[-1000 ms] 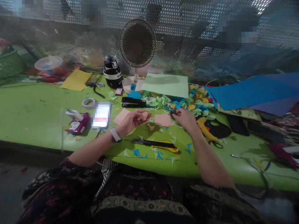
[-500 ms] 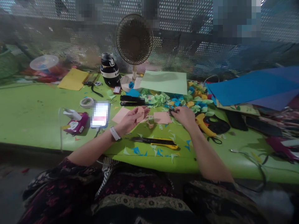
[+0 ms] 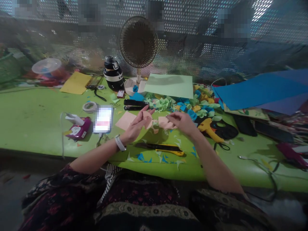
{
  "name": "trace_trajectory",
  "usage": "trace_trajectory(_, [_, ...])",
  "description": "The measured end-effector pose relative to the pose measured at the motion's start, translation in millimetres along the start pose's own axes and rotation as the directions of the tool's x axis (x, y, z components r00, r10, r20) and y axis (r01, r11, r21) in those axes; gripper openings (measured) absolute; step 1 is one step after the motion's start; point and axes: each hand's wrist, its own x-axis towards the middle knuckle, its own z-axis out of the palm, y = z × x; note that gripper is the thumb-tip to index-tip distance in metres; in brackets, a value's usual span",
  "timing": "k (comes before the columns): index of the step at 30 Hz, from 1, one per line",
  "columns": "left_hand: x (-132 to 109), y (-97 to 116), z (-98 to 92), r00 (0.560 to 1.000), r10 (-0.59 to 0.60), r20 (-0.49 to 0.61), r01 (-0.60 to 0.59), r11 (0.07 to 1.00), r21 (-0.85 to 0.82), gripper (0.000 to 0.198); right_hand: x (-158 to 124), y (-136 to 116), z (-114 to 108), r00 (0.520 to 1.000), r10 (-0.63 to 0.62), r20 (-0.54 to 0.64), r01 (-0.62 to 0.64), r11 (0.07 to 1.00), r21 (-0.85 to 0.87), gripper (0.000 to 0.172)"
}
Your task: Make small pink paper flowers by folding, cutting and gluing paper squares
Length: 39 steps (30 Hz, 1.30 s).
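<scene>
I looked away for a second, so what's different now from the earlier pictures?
The right hand moved left, over the pink square; I can't tell if it touches it. The dark tool seen earlier at its fingertips no longer shows there. The left hand still holds the pink piece, which now looks flatter. The cutter, stapler and fan stayed put.

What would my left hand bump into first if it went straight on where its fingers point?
Most likely the light green paper petals beyond your left hand, with the black stapler close beside that line. The hand's height is hard to judge, so it might pass above them.
</scene>
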Motion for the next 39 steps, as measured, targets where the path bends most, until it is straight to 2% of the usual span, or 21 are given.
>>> trace_trajectory(2, [-4.0, 0.5, 5.6, 0.999, 0.013, 0.044, -0.014, 1.0, 0.017, 0.06, -13.2, -14.8, 17.5, 0.969, -0.057, 0.24, -0.016, 0.957, 0.29, 0.04])
trace_trajectory(4, [-7.7, 0.0, 9.8, 0.995, 0.011, 0.095, -0.016, 0.999, 0.051, 0.059, -24.1, -24.6, 33.8, 0.937, -0.126, 0.327, -0.031, 0.9, 0.435, 0.047])
trace_trajectory(6, [-10.3, -1.1, 11.9, 0.99, 0.009, 0.142, -0.019, 0.997, 0.07, 0.057, -29.8, -28.2, 44.3, 0.94, -0.144, 0.31, -0.03, 0.869, 0.494, 0.05])
trace_trajectory(8, [-11.2, -2.3, 11.9, 0.986, 0.015, 0.164, -0.027, 0.997, 0.074, 0.054, -29.7, -26.9, 47.4, 0.962, -0.125, 0.241, -0.018, 0.856, 0.517, 0.05])
trace_trajectory(11, [-9.4, -2.1, 9.6, 0.989, 0.012, 0.146, -0.023, 0.997, 0.073, 0.05, -24.4, -22.2, 43.5, 0.989, -0.066, 0.131, -0.019, 0.831, 0.556, 0.05])
trace_trajectory(13, [-6.9, -0.4, 7.8, 0.993, -0.018, 0.119, 0.009, 0.997, 0.076, 0.049, -21.8, -21.0, 40.4, 0.992, -0.045, 0.115, -0.028, 0.825, 0.564, 0.05])
trace_trajectory(16, [-3.6, 3.2, 6.1, 0.996, -0.051, 0.069, 0.044, 0.994, 0.1, 0.045, -22.5, -23.1, 39.8, 0.986, -0.072, 0.153, -0.024, 0.837, 0.547, 0.049])
trace_trajectory(19, [-2.9, 5.2, 5.9, 0.999, 0.01, 0.033, -0.015, 0.988, 0.155, 0.03, -25.8, -26.2, 43.0, 0.983, -0.093, 0.16, 0.001, 0.868, 0.497, 0.048])
trace_trajectory(21, [-3.9, 4.7, 6.2, 0.998, 0.036, 0.053, -0.044, 0.986, 0.164, 0.027, -27.3, -26.5, 45.5, 0.977, -0.104, 0.187, 0.013, 0.901, 0.434, 0.049])
trace_trajectory(24, [-5.7, 3.0, 6.1, 0.994, 0.016, 0.104, -0.034, 0.986, 0.166, 0.034, -27.3, -24.5, 47.4, 0.956, -0.141, 0.256, 0.027, 0.915, 0.402, 0.051])
trace_trajectory(26, [-5.7, 2.7, 4.8, 0.997, -0.007, 0.081, -0.01, 0.977, 0.213, 0.037, -26.4, -23.3, 46.4, 0.96, -0.148, 0.237, 0.036, 0.907, 0.42, 0.052])
trace_trajectory(30, [-1.8, 3.9, -1.2, 0.999, -0.01, -0.049, 0.025, 0.95, 0.311, 0.033, -24.5, -22.8, 40.6, 0.984, -0.084, 0.155, 0.01, 0.905, 0.426, 0.048])
trace_trajectory(34, [4.7, 6.3, -9.1, 0.996, 0.0, -0.089, 0.027, 0.955, 0.296, 0.034, -20.4, -18.6, 35.2, 0.992, -0.087, 0.088, 0.043, 0.911, 0.409, 0.038])
trace_trajectory(36, [7.9, 8.6, -12.7, 0.983, 0.037, -0.181, 0.013, 0.964, 0.267, 0.036, -17.4, -14.0, 33.6, 0.99, -0.134, 0.042, 0.114, 0.943, 0.312, 0.031])
trace_trajectory(39, [12.6, 12.8, -18.0, 0.949, 0.104, -0.299, -0.028, 0.969, 0.247, 0.036, -13.3, -6.5, 34.3, 0.962, -0.269, 0.054, 0.271, 0.962, -0.034, 0.02])
